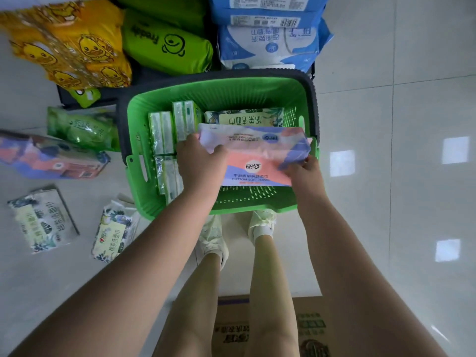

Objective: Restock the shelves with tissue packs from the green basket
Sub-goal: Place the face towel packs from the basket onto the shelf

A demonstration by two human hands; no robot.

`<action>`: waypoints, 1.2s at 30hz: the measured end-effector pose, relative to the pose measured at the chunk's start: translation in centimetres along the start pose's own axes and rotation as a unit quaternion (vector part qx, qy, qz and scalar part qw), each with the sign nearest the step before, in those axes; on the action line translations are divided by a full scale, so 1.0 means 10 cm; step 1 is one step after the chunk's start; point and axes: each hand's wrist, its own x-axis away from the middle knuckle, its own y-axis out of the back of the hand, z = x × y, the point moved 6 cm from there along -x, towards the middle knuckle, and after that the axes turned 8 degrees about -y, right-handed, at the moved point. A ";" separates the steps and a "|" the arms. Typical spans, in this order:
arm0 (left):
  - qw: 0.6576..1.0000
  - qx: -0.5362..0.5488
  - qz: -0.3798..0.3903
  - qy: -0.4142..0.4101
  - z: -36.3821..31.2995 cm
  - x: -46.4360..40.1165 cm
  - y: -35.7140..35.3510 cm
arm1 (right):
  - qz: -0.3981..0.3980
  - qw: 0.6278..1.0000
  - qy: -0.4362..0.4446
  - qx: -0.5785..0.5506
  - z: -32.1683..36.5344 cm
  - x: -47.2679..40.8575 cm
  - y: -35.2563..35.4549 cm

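— Where are our hands?

— Both arms reach down, bare, over the green basket (257, 91). Our left hand (199, 161) curls its fingers round the left end of a cotton soft towel pack (257, 153); our right hand (302, 168) pinches its right corner. The pack sits just above the basket's contents, tilted.

— What does the pack feel and look like?

— Soft, glossy plastic, flat and oblong, in pink, lilac and white. We can read "COTTON SOFT TOWEL" under a round white logo.

— And the basket?

— Rigid green plastic with perforated walls and a dark rim, standing on the pale tiled floor (386, 176). Inside lie clear-wrapped green tissue packs (161, 132) along the left wall and a leaf-print pack (244, 117) at the far end.

— Anything nearby?

— Beyond the basket, a green pack marked "Freddie" (167, 45) and a yellow duck-print pack (74, 47).
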 end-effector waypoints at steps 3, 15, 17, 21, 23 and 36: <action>0.996 0.053 -0.057 -0.038 -0.26 0.16 0.38 | -0.006 0.998 0.064 -0.016 0.28 0.33 0.06; 0.952 0.213 -0.155 -0.155 -1.31 0.90 1.62 | -0.137 0.927 0.318 -0.144 1.53 1.82 0.68; 0.933 0.265 -0.156 -0.185 -1.52 1.12 1.79 | -0.143 0.908 0.351 -0.180 1.69 2.09 0.79; 0.902 0.320 -0.131 -0.260 -1.93 1.59 2.11 | -0.143 0.864 0.427 -0.227 2.00 2.68 1.00; 0.877 0.363 -0.124 -0.288 -2.08 1.74 2.29 | -0.132 0.846 0.457 -0.242 2.14 2.93 1.09; 0.813 0.380 -0.162 -0.410 -3.21 1.76 2.88 | -0.046 0.766 0.557 -0.319 3.18 3.56 1.56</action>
